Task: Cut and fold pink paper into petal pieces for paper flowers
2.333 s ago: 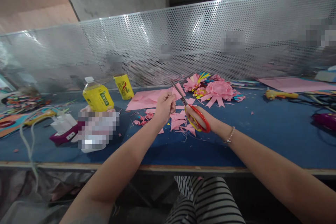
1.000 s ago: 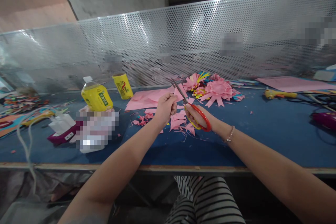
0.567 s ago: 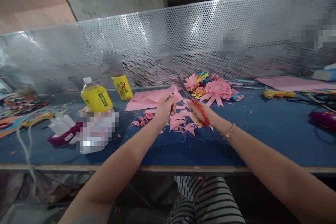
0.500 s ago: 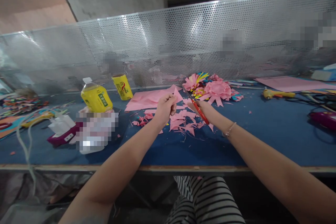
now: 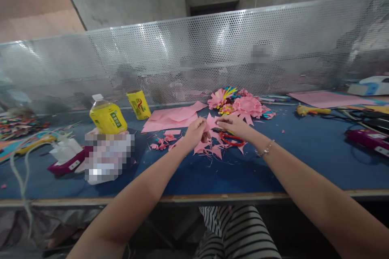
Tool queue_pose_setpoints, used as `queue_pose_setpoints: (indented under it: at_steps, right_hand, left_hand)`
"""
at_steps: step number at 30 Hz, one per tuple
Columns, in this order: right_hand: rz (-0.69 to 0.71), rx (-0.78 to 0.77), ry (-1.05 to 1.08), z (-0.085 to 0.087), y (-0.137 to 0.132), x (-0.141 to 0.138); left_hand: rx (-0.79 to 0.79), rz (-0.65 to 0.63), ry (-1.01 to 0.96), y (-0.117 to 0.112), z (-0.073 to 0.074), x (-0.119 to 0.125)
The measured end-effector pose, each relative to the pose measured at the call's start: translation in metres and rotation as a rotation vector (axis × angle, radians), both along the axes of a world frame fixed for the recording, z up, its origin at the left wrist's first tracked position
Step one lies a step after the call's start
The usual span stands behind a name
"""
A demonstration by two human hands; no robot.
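My left hand (image 5: 196,132) and my right hand (image 5: 233,124) both pinch a small folded piece of pink paper (image 5: 210,123) held between them, just above the blue table (image 5: 304,158). The red-handled scissors (image 5: 230,139) lie on the table under my right hand, free of any grip. Pink paper scraps (image 5: 209,149) are scattered below my hands. Sheets of pink paper (image 5: 173,115) lie just behind my left hand.
Finished paper flowers (image 5: 243,106) sit behind my hands by the perforated metal screen (image 5: 194,52). A yellow drink bottle (image 5: 106,116) and a yellow can (image 5: 138,104) stand at left, with a tissue box (image 5: 65,156) nearer. A glue gun (image 5: 311,109) and cables lie at right.
My right hand has put the scissors down on the table and moved to pinch the pink paper with my left hand. The view has tilted down slightly.
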State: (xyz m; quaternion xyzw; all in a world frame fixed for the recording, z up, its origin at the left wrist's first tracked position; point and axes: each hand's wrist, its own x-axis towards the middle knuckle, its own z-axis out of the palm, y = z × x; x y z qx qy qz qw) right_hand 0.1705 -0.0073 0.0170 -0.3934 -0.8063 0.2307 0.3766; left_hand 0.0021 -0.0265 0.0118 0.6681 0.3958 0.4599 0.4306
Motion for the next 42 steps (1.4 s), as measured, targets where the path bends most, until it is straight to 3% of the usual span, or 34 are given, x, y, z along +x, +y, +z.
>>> queue_pose_setpoints:
  at_steps: [3, 7, 14, 24, 27, 31, 35, 42]
  right_hand:
    - [0.146, -0.063, 0.054, 0.000, -0.007, -0.008]
    - [0.172, -0.061, 0.095, -0.005, -0.005, -0.011]
    - [-0.040, 0.013, 0.057, -0.005, -0.001, -0.009]
    - [-0.068, 0.053, -0.033, -0.007, -0.006, -0.013]
    - [-0.049, 0.065, -0.051, -0.008, -0.008, -0.015]
    - [-0.063, 0.061, -0.065, -0.007, -0.009, -0.016]
    - [-0.045, 0.091, 0.058, -0.008, -0.003, -0.015]
    - [0.117, -0.275, 0.405, -0.011, 0.000, -0.013]
  left_hand:
    - [0.053, 0.001, 0.097, -0.002, -0.004, 0.002]
    - [0.089, 0.009, 0.182, -0.004, -0.004, 0.002]
    - [0.320, 0.193, 0.203, -0.006, 0.002, 0.004]
    - [0.345, 0.111, 0.340, -0.007, -0.003, 0.006]
    - [0.282, 0.085, 0.279, -0.004, -0.006, 0.007]
    - [0.084, 0.100, 0.089, -0.002, -0.005, 0.008]
    - [-0.074, 0.073, -0.074, -0.004, -0.001, 0.007]
    - [-0.219, -0.065, -0.342, -0.002, 0.001, 0.003]
